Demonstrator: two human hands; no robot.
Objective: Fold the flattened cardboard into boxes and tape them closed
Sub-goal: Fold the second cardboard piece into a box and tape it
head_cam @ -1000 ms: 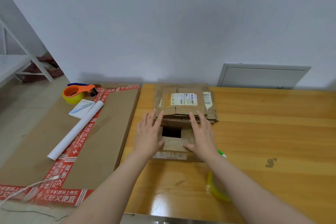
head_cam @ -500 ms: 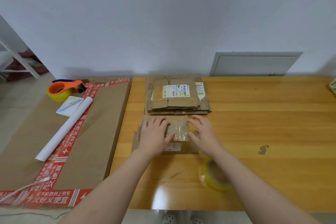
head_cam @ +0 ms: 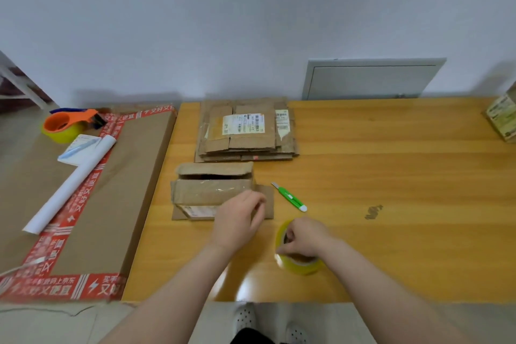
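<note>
The half-folded box (head_cam: 213, 193) lies near the table's (head_cam: 391, 170) left edge, long axis left-to-right, top flaps ajar. The left hand (head_cam: 237, 220), fingers loosely curled, rests at its right end; the right hand (head_cam: 304, 237) pinches the yellow tape roll (head_cam: 298, 262).

Looks like a plain room at home or a small back office, set up for packing parcels. Bare pale wall (head_cam: 251, 22) at the far side, with a grey metal access panel (head_cam: 371, 79) low on it. Worn wooden table (head_cam: 391, 176) in the middle, marked by a dark smudge. Stack of used, flattened cartons with shipping labels (head_cam: 245, 131) at its far edge. On the left, a big cardboard sheet edged with red printed tape (head_cam: 83, 190), carrying an orange tape dispenser (head_cam: 67, 124) and a white paper roll (head_cam: 69, 184). Yellow tape roll (head_cam: 300, 262) and green cutter (head_cam: 290, 197) near the front. White frame (head_cam: 19, 86), maybe a rack, at far left.
</note>
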